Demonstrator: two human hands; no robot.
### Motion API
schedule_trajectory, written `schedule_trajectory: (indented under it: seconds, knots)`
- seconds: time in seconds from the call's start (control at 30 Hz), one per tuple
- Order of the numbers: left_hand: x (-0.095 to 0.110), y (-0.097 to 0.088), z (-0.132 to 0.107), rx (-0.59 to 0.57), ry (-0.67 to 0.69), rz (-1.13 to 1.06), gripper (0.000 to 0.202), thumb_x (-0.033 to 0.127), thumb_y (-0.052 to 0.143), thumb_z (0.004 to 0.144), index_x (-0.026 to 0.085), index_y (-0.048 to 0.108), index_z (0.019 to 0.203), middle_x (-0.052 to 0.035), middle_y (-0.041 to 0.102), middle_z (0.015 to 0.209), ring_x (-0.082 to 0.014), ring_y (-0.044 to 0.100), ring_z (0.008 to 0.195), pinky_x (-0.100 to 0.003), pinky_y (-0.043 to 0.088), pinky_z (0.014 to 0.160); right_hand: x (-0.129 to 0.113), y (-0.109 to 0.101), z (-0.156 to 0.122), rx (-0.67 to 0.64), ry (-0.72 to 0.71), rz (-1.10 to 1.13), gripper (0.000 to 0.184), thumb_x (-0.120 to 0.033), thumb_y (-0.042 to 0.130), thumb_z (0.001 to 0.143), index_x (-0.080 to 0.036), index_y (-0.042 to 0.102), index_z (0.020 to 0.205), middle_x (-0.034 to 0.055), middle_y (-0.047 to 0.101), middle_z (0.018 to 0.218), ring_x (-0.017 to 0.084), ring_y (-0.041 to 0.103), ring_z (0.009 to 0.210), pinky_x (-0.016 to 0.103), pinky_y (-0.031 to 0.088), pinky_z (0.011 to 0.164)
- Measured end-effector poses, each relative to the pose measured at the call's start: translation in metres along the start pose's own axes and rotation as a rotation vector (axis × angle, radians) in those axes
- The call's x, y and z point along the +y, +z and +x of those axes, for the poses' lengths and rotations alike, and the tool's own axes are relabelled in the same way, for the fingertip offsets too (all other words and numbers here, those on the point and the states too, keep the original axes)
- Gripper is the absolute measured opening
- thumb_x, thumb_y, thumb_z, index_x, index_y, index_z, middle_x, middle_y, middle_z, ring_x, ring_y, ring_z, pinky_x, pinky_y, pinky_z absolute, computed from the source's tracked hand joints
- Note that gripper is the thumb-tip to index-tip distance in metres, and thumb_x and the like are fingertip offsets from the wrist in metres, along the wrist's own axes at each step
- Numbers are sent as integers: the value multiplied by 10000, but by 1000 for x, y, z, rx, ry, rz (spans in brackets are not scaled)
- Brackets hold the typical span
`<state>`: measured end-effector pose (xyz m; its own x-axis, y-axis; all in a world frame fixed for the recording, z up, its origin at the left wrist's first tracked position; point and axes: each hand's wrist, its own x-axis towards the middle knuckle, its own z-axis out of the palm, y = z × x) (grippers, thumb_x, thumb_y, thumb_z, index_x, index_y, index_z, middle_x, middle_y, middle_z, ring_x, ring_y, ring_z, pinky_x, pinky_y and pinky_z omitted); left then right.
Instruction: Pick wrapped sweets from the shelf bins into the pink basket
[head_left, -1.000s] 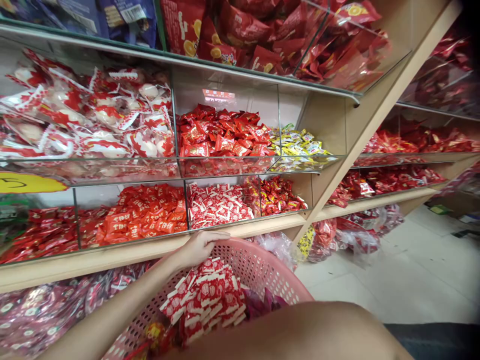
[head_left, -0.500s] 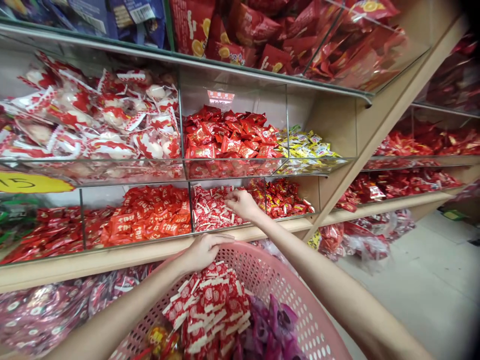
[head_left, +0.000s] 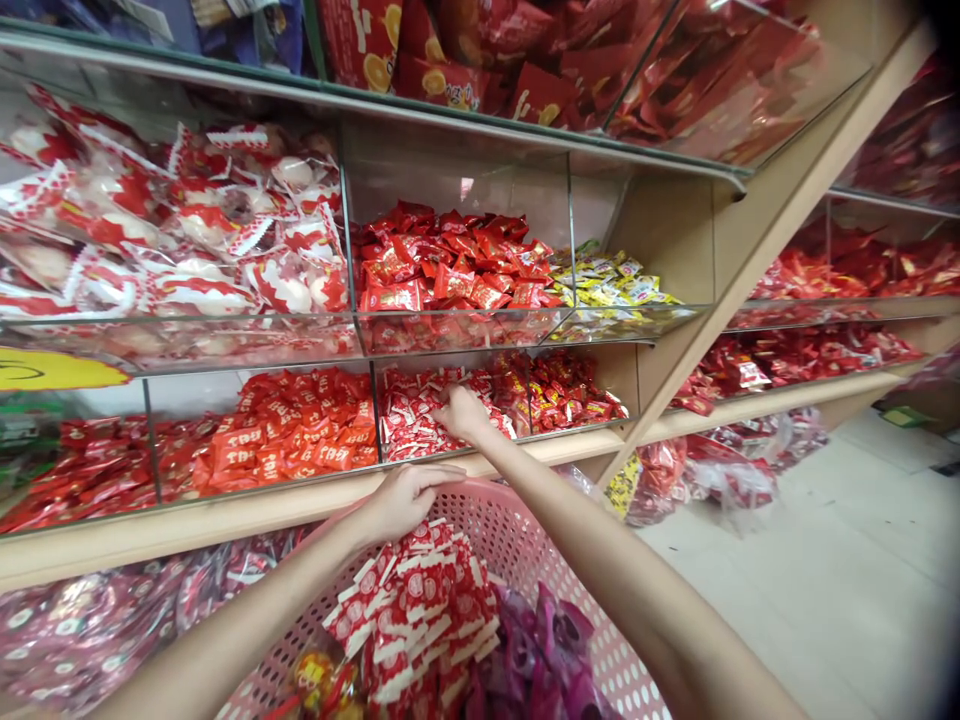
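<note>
My left hand point(head_left: 405, 500) is hooked over the far rim of a pink perforated plastic basket point(head_left: 600, 610), fingers stretched along the edge. Inside the basket lie a heap of red-and-white wrapped candies point(head_left: 424, 600), purple packets point(head_left: 547, 645) and a few gold-and-red wrapped sweets point(head_left: 319, 675). Out over the basket, my right hand point(head_left: 463, 415) is down in a lower shelf compartment, touching small red-and-white candies point(head_left: 405, 415) of a like look. Its fingers are curled; what they pinch, if anything, is hidden.
Glass dividers split the shelves into compartments. Orange-red packets point(head_left: 300, 425) lie left of my right hand, dark red sweets point(head_left: 566, 390) to its right. Above are red packets point(head_left: 465, 260) and yellow ones point(head_left: 619, 283). A wooden shelf edge point(head_left: 247, 515) runs behind the basket.
My right hand has moved slightly left and lower among the red-and-white candies. My left hand stays on the basket rim. The view has shifted a little.
</note>
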<state>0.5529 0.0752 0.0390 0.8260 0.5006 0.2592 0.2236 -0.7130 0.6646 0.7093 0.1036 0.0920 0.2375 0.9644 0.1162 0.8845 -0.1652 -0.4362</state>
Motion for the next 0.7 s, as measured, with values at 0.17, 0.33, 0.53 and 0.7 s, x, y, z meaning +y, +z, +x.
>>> schedule_trajectory:
  seconds: [0.17, 0.33, 0.53, 0.7]
  knots:
    - [2, 0, -1, 10, 12, 12, 510, 34, 406, 762, 236, 649, 1161, 14, 657, 1180, -162, 608, 1100, -307, 433, 1007, -1, 1, 1, 14, -27, 50, 417, -385, 594, 767, -153, 579, 1113, 134, 659, 1072, 260, 619, 984, 300, 460, 752]
    - [2, 0, -1, 8, 22, 15, 471, 58, 416, 790, 234, 652, 1158, 6, 661, 1177, -167, 604, 1105, -319, 430, 1011, 0, 3, 6, 3, -34, 117, 313, -357, 634, 739, -165, 642, 986, 109, 679, 998, 247, 627, 919, 293, 449, 723]
    - [-2, 0, -1, 2, 0, 5, 489, 42, 400, 774, 214, 655, 1155, -5, 661, 1178, -168, 600, 1111, -315, 427, 1011, 7, -21, -18, 152, -158, 354, 263, -312, 670, 734, -132, 621, 919, 55, 660, 873, 160, 581, 772, 254, 420, 690]
    - [1, -2, 0, -19, 35, -4, 537, -7, 384, 725, 215, 676, 1117, 9, 676, 1150, -173, 626, 1060, -321, 427, 1007, 26, -44, -93, 24, -351, 603, 165, -309, 632, 773, -157, 583, 817, -17, 582, 722, 103, 469, 590, 228, 372, 562]
